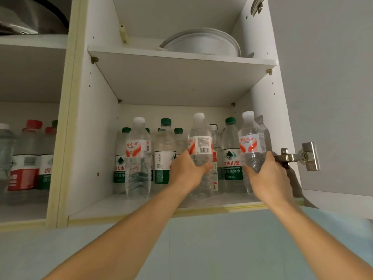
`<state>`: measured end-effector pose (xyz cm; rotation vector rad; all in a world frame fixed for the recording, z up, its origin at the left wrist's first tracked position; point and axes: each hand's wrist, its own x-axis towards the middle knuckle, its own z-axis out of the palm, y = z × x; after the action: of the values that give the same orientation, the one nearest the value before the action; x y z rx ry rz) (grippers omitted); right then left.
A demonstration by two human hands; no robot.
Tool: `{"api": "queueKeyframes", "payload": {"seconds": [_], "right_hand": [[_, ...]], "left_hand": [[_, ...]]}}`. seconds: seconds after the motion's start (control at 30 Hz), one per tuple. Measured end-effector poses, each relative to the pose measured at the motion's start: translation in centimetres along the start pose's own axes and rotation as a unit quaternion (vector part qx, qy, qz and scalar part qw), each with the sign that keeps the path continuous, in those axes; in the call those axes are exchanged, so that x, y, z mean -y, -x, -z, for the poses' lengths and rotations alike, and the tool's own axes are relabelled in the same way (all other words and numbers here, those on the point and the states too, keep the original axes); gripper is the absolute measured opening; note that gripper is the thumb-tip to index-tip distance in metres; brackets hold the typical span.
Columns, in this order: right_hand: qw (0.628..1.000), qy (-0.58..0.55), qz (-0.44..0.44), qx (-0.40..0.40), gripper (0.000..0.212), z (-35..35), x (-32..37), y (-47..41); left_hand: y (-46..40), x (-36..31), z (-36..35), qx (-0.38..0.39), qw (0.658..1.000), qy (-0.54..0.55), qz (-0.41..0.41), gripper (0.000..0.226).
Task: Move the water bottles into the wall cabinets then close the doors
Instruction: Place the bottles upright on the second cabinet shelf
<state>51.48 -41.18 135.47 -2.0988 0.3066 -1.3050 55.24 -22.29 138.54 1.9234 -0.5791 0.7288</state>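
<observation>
Left fingers [205, 166] are wrapped round the lower half of a white-cap bottle [200, 150], thumb on the near side. Right fingers [249, 170] are curled the same way round a second bottle [251, 146], over by the right wall. Both hands, left [186, 170] and right [269, 174], are clamped low on thin plastic, so the tops can wobble.

Both bottles look to be at the front of the lower shelf [121, 209], just ahead of the packed green-cap bottles [231, 150]. Can't tell if the bases are fully down.

Risks as I see it: push back too hard and the rows behind topple like dominoes. The right bottle is near the hinge [296, 157], so it could snag. Leave either bottle too near the edge and the door [333, 98] may hit it on closing.
</observation>
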Motion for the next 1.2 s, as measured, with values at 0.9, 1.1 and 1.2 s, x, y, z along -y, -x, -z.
{"api": "queueKeyframes", "payload": {"seconds": [0.9, 1.1, 1.2], "right_hand": [[0.926, -0.180, 0.193, 0.270, 0.077, -6.4, 15.7, 6.0], [0.951, -0.109, 0.060, 0.281, 0.070, -10.2, 16.5, 4.2], [0.942, -0.089, 0.052, 0.320, 0.057, -10.4, 16.5, 2.6]], "left_hand": [[-0.5, 6.6, 12.5, -0.037, 0.998, -0.010, 0.046, 0.085], [-0.7, 6.9, 13.2, -0.014, 0.997, -0.060, 0.037, 0.094], [-0.9, 7.4, 13.4, -0.040, 0.992, -0.116, 0.044, 0.091]]}}
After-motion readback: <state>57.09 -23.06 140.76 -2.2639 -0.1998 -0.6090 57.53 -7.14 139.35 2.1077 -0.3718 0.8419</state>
